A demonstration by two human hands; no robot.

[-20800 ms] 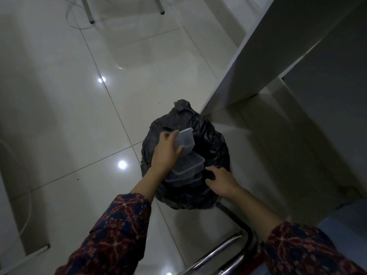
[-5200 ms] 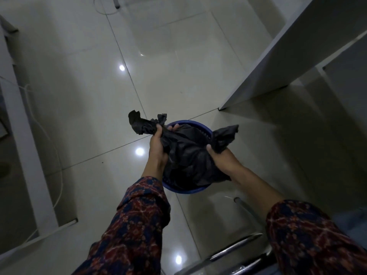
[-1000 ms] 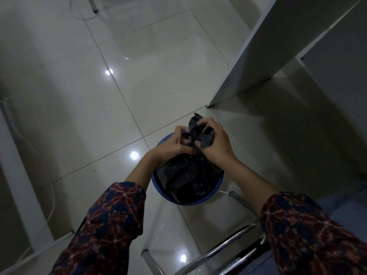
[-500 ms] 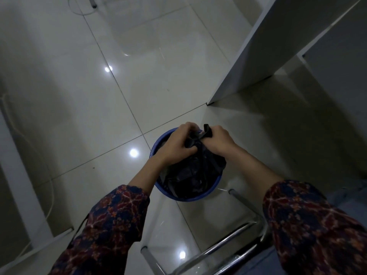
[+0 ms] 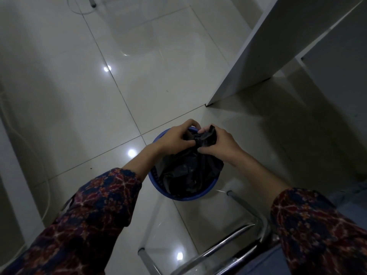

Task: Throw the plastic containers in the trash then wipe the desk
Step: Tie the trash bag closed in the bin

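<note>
A black trash bag (image 5: 188, 171) sits inside a round blue bin (image 5: 190, 197) on the tiled floor. Its gathered top is bunched between both hands above the bin's far rim. My left hand (image 5: 176, 136) grips the twisted plastic from the left, fingers curled over it. My right hand (image 5: 220, 144) pinches the bunched neck from the right. The plastic containers are hidden inside the bag.
A white desk panel (image 5: 254, 56) stands at the upper right, its foot close to the bin. Chrome chair legs (image 5: 224, 245) cross the floor just below the bin. A white cable (image 5: 12, 124) runs down the left side.
Both hands have stayed on the bag's neck and drawn it down towards the bin's far rim. Earlier, the containers went into the bag and its corners were pulled together.
</note>
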